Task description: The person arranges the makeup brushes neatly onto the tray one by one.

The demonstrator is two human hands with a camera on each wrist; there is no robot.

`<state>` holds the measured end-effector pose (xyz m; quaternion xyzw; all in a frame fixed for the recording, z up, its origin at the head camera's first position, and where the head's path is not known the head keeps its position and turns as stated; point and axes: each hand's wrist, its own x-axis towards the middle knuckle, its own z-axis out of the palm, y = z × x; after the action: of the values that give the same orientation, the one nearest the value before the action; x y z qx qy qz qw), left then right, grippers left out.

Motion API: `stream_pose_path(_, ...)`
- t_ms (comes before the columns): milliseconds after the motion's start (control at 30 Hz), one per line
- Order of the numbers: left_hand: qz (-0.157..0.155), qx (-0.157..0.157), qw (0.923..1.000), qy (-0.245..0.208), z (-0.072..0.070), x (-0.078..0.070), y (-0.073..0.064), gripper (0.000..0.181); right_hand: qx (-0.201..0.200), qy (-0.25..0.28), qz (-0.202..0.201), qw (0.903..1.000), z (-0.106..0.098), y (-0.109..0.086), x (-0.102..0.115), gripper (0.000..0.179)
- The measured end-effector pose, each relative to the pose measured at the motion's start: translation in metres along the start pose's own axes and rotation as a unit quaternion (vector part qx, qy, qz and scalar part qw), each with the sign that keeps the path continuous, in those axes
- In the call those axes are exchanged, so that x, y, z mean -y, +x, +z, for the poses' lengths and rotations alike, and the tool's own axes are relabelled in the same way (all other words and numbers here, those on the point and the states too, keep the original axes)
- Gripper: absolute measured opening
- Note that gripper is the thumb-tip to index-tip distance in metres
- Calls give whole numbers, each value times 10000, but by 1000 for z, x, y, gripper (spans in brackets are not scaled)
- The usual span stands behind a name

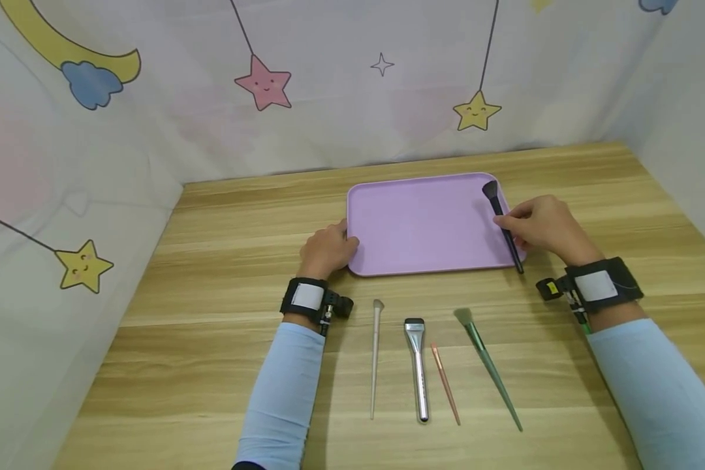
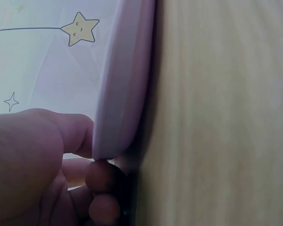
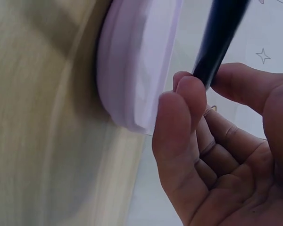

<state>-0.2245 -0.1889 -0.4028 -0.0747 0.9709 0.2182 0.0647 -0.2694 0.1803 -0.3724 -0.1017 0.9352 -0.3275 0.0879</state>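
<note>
My right hand [image 1: 543, 225] pinches a black makeup brush [image 1: 497, 205] by its handle between thumb and fingers, over the right side of a lilac tray [image 1: 414, 225]. The brush's dark bristles point toward the back. In the right wrist view the black handle [image 3: 219, 40] rises from the fingertips, apart from the tray's side [image 3: 132, 70]. At the tray's left edge, my left hand [image 1: 327, 251] grips the rim, thumb on top and fingers beneath. The left wrist view shows this edge [image 2: 118, 94] between thumb and fingers, close over the wood.
Nearer me on the wooden table [image 1: 211, 365] lie a thin pale brush [image 1: 375, 352], a flat silver brush [image 1: 418, 372], a small pink brush [image 1: 444, 384] and a green brush [image 1: 489, 365]. A patterned cloth [image 1: 341, 124] stands behind the table and at both sides.
</note>
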Motion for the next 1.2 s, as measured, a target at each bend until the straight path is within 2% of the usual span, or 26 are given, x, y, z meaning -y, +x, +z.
stream_pose_path(333,-29,53,10000,30,2,-2,-2,61,127,-86,141,9998,6,13,-11,48)
stream_pose_path(633,-25,38,10000,16,5,-4,-2,61,58,-93,151,9998,7,20,-14,43)
stream_pose_path(800,-18,30,10000,-3,6,-5,-2,62,-110,-263,45,9996,10,24,-15,41)
stream_pose_path(1000,-40,-40,10000,30,3,-3,0,61,-421,-600,-73,9973,14,27,-9,44)
stream_pose_path(1200,-70,-31,10000,56,0,-1,0,60,-393,-773,-24,9962,15,21,1,47)
